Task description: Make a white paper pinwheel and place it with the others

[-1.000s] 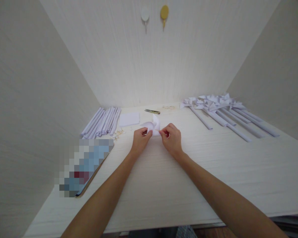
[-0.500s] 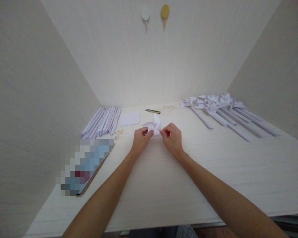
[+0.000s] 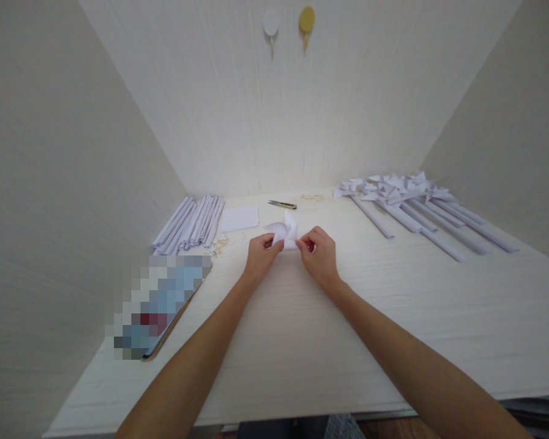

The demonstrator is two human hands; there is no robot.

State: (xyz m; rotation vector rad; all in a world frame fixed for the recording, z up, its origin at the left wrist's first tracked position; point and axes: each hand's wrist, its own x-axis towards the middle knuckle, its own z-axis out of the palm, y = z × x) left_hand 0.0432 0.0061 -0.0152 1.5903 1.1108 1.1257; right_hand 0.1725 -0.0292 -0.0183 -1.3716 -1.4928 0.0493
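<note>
A white paper pinwheel (image 3: 285, 230) with curled blades is held between my two hands, just over the middle of the table. My left hand (image 3: 261, 255) pinches its left side between thumb and fingers. Closed on the lower right edge of the same paper is my right hand (image 3: 319, 251), thumb against fingertip. Behind the pinwheel lies a pair of thread snips (image 3: 282, 204). To the left of it rests a stack of square white paper (image 3: 240, 218). My fingers cover parts of the pinwheel's lower edge.
Rolled paper sticks (image 3: 190, 224) lie bundled at the left, with small yellowish bits (image 3: 217, 245) beside them. Nearer me is a blurred-out flat device (image 3: 169, 305). Several finished pinwheels on paper sticks (image 3: 402, 189) lie at the right back. Two hooks (image 3: 307, 21) hang on the wall.
Both hands keep their pinch on the pinwheel with hardly any movement. The whole view has shifted very slightly.
</note>
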